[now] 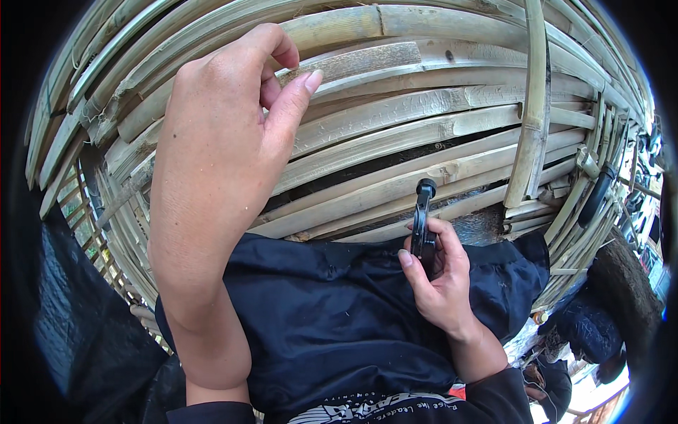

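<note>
My left hand is raised high at the left, close to the camera and above the bamboo slats. Its fingers curl loosely, the thumb stands apart from the index finger, and I see nothing between them. Lower down, near my lap, my right hand is closed around a small black device. This device stands upright in the fingers, with a slim curved arm and a round knob on top. Its lower part is hidden in the palm, and its exact kind cannot be made out.
An upright bamboo strip crosses the slats at the right. Dark cloth covers my lap. Black sheeting hangs at the left. A thick log and a dark handle are at the far right.
</note>
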Action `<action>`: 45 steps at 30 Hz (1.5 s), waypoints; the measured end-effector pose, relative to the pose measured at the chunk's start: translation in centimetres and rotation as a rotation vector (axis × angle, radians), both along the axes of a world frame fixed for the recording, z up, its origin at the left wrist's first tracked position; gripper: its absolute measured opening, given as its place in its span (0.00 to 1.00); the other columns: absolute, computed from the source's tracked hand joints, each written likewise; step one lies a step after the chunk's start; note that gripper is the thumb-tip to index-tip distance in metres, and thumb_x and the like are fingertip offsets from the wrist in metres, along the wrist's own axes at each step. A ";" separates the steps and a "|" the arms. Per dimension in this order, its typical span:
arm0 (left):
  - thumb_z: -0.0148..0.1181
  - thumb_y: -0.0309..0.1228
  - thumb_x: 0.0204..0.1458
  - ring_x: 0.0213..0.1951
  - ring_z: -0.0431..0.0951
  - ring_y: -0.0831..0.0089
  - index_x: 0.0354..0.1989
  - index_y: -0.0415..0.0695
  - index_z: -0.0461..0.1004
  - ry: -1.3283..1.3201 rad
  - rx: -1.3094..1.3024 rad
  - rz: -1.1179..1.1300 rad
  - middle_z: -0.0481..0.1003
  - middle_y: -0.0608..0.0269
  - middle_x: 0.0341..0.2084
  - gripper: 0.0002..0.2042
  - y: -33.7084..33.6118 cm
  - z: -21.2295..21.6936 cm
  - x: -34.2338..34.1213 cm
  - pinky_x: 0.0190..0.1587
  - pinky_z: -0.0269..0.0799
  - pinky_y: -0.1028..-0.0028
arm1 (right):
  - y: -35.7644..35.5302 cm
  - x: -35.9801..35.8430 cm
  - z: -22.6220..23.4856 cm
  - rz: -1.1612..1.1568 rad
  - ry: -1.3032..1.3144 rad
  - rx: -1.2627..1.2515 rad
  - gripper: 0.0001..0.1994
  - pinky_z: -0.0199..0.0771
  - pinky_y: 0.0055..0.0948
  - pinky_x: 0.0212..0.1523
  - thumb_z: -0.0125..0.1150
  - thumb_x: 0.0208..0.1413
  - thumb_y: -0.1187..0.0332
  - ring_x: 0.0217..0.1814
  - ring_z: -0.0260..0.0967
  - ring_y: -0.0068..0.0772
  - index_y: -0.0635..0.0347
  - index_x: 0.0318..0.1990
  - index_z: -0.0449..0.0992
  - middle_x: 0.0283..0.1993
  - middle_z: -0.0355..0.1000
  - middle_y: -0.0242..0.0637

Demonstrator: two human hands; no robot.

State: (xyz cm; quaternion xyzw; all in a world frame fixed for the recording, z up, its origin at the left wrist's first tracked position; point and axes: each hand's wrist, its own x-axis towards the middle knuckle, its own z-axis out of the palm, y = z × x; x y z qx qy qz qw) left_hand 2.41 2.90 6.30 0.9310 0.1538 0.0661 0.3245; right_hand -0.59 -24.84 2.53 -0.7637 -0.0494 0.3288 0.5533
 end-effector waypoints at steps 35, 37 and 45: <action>0.71 0.28 0.56 0.36 0.77 0.85 0.39 0.39 0.82 0.202 -0.994 -0.384 0.80 0.71 0.31 0.07 -6.1 0.7 -2.1 0.43 0.73 0.80 | -0.4 -0.6 1.8 0.012 0.049 0.307 0.19 0.66 0.19 0.36 0.71 0.58 0.68 0.34 0.62 0.13 0.64 0.51 0.71 0.32 0.67 0.24; 0.71 0.28 0.56 0.36 0.76 0.85 0.39 0.39 0.82 0.195 -1.004 -0.396 0.79 0.71 0.31 0.07 -6.2 0.8 -2.1 0.43 0.73 0.80 | -0.5 -0.5 1.8 0.043 0.068 0.290 0.20 0.66 0.20 0.37 0.71 0.58 0.67 0.35 0.62 0.14 0.64 0.52 0.70 0.33 0.67 0.25; 0.71 0.27 0.56 0.35 0.76 0.85 0.38 0.37 0.82 0.110 -0.981 -0.466 0.79 0.70 0.31 0.07 -6.6 0.6 -2.1 0.42 0.73 0.79 | -0.3 -0.5 1.6 0.033 0.039 0.261 0.19 0.68 0.21 0.37 0.71 0.58 0.66 0.35 0.63 0.15 0.64 0.50 0.70 0.34 0.68 0.26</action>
